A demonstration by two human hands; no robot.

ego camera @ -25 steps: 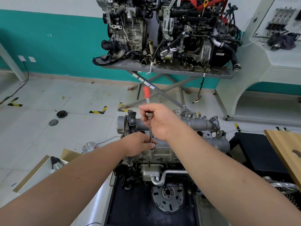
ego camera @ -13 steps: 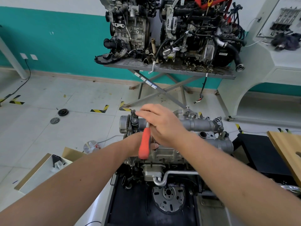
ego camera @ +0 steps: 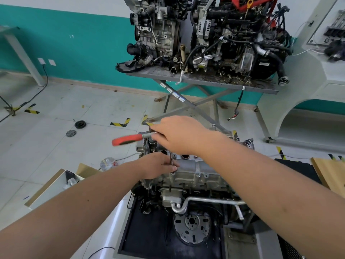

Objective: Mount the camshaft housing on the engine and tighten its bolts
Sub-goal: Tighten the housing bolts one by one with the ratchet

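The grey camshaft housing [ego camera: 188, 165] lies on top of the engine [ego camera: 194, 184] in front of me. My right hand [ego camera: 179, 135] grips the head end of a ratchet whose red handle [ego camera: 127, 140] points left, blurred. A thin steel extension [ego camera: 171, 163] runs down from the ratchet to a bolt at the housing's near left edge. My left hand [ego camera: 158, 166] pinches the lower part of that extension, just above the bolt. The bolt head itself is hidden by the socket.
A flywheel [ego camera: 192, 227] faces me low on the engine, which stands on a black stand. An open cardboard box [ego camera: 54, 186] lies on the floor at left. Behind stands a metal table [ego camera: 203, 81] with two more engines. A wooden board [ego camera: 330, 172] is at right.
The red ratchet handle has swung round: it pointed up and away, then down toward me, and now points left. Both hands stayed on the tool at the same bolt.
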